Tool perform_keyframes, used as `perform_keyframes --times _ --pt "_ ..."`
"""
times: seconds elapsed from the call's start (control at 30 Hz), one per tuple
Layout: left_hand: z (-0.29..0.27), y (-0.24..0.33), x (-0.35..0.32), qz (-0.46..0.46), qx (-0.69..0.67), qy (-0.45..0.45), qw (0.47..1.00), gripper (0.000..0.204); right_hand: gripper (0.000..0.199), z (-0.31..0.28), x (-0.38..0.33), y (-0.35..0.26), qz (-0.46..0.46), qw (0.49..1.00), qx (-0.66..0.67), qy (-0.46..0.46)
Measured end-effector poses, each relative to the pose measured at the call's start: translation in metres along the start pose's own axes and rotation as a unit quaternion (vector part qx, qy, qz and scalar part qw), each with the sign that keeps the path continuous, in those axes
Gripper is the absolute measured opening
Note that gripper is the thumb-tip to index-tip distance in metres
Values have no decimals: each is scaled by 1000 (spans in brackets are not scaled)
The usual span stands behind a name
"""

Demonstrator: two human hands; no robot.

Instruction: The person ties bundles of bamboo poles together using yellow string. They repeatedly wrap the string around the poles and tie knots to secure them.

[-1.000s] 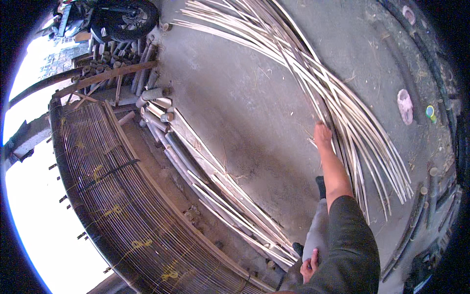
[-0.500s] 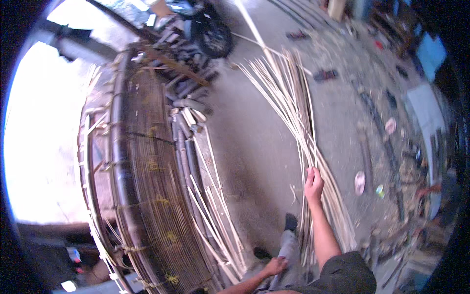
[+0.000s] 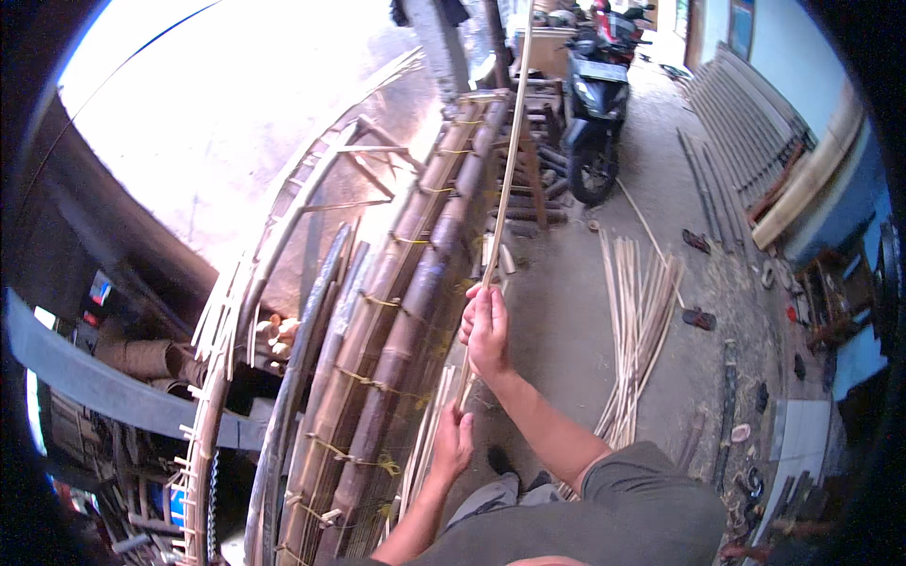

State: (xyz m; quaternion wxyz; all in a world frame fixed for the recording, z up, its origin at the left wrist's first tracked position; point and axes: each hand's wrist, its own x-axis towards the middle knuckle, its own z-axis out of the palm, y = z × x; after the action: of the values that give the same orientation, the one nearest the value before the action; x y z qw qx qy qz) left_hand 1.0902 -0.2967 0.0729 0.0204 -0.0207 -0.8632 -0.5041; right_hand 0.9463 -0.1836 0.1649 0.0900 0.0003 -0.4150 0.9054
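Head view, looking down along the person's own arms: the right hand [image 3: 488, 332] is up high, fingers curled tight round a long thin bamboo strip [image 3: 507, 170], and the left hand [image 3: 453, 441] sits lower on the same strip, wrapped shut about it close to its bottom end. The strip stands nearly upright, leaning a touch, and runs from the lower hand past the upper one all the way toward the top edge of the picture (its tip is lost there). Just beside the strip, on its left, lies a big bamboo frame [image 3: 396, 330] of thick dark poles lashed together with yellowish ties; the strip crosses in front of the frame's upper end. To the right of the strip, spread on the concrete floor [image 3: 566, 321], is a loose bundle of pale splints [image 3: 637, 321], well apart from both hands. Beyond the strip's upper part, a dark motor scooter [image 3: 595, 104] is parked. Further right of the splints, a pair of sandals [image 3: 699, 283] lies on the floor. Near the bottom edge, the grey sleeve [image 3: 651, 500] covers the right upper arm.
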Motion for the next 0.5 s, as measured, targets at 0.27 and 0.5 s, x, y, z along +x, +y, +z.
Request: perform_keyframes --times 0.27,0.5 --pt "-162 3 -71 -117 206 260 936 14 22 88 -40 135 194 973 80 -95" --pt "-257 -38 -82 -244 329 190 892 23 41 62 -28 169 460 801 -164 -346"
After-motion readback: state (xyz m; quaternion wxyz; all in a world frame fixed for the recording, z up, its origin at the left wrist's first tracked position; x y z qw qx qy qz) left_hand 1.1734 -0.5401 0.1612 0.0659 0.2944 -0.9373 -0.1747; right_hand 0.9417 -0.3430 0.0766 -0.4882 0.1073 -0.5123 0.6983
